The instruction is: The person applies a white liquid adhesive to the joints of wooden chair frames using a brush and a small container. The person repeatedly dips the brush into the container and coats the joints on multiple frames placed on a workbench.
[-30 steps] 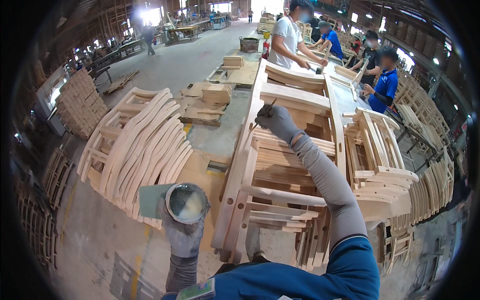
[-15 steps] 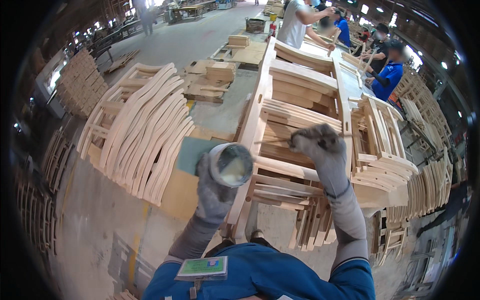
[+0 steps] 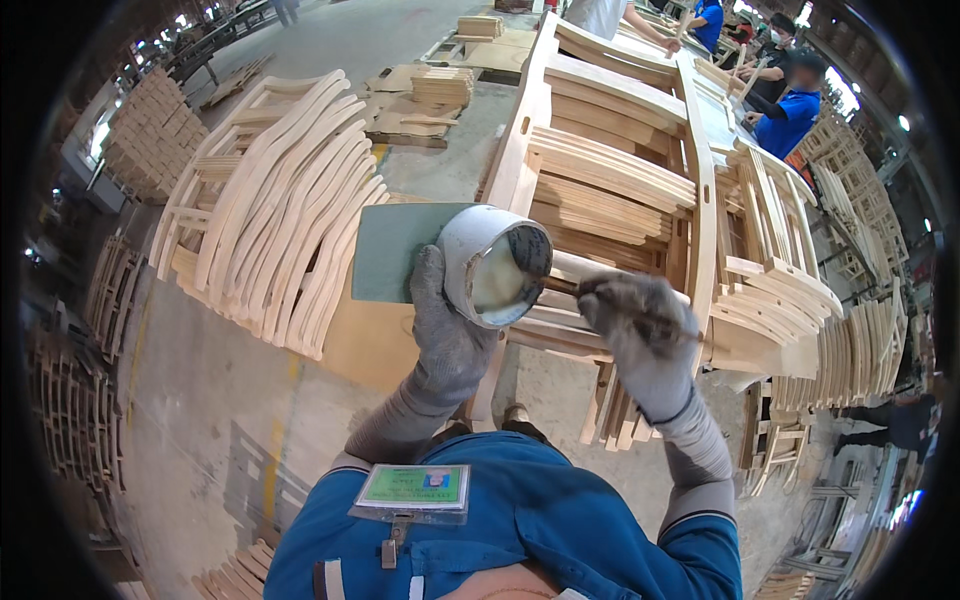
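Both hands now raised close together before chest. Left hand point(image 3: 447, 330) clamped round tilted white can point(image 3: 493, 265), mouth turned toward right hand point(image 3: 640, 335), which is fisted on thin brush just beside can rim, above wooden chair frame point(image 3: 610, 170).

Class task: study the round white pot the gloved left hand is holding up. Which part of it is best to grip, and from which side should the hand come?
Grip the white pot round its curved outer wall, coming from behind and below, as the left hand does. The open mouth faces the right hand, so that side is probably best left free, and the rounded wall suits wrapped fingers.
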Demonstrator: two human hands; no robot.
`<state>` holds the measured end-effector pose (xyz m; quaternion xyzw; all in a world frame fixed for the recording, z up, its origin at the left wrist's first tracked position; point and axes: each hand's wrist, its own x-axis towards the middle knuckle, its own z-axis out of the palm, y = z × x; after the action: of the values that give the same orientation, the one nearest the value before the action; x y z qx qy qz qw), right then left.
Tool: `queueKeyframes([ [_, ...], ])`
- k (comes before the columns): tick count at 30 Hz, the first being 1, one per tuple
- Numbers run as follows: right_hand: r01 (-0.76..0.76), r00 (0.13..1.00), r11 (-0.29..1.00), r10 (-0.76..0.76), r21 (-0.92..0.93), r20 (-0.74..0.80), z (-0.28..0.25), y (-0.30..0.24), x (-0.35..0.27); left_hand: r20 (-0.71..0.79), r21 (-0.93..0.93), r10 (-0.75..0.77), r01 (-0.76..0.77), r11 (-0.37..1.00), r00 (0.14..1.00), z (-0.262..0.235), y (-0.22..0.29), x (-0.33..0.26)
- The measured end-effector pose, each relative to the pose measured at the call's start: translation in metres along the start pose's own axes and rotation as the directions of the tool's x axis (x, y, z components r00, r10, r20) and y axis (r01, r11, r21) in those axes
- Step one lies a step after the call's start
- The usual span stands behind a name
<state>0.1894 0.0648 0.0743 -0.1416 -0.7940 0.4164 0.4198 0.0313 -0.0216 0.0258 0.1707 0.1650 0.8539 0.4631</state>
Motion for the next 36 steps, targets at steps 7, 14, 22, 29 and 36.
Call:
queueKeyframes([
  [7, 0.266, 0.94, 0.964, -0.261, 0.01, 0.22, -0.001, -0.016, -0.053, 0.217, 0.674, 0.494, -0.495, 0.548, 0.842, -0.011, -0.009, -0.002],
  [14, -0.021, 0.987, 0.911, 0.083, 0.411, -0.134, 0.0, 0.003, -0.064, -0.014, 0.043, 0.049, -0.048, 0.998, 0.999, -0.006, -0.02, 0.001],
  [22, -0.028, 0.969, 0.839, 0.157, 0.543, -0.193, 0.001, 0.012, -0.069, 0.073, -0.433, -0.241, 0.249, 0.866, 0.968, 0.009, -0.018, 0.008],
  [29, 0.051, 0.936, 0.822, 0.159, 0.567, -0.315, -0.005, 0.01, -0.072, 0.291, 0.694, 0.272, -0.398, 0.6, 0.917, -0.014, -0.036, 0.017],
  [36, -0.194, 0.848, 0.951, 0.285, 0.239, -0.446, -0.116, 0.025, 0.034, 0.164, 0.554, 0.311, -0.348, 0.757, 0.936, -0.036, -0.062, 0.027],
])
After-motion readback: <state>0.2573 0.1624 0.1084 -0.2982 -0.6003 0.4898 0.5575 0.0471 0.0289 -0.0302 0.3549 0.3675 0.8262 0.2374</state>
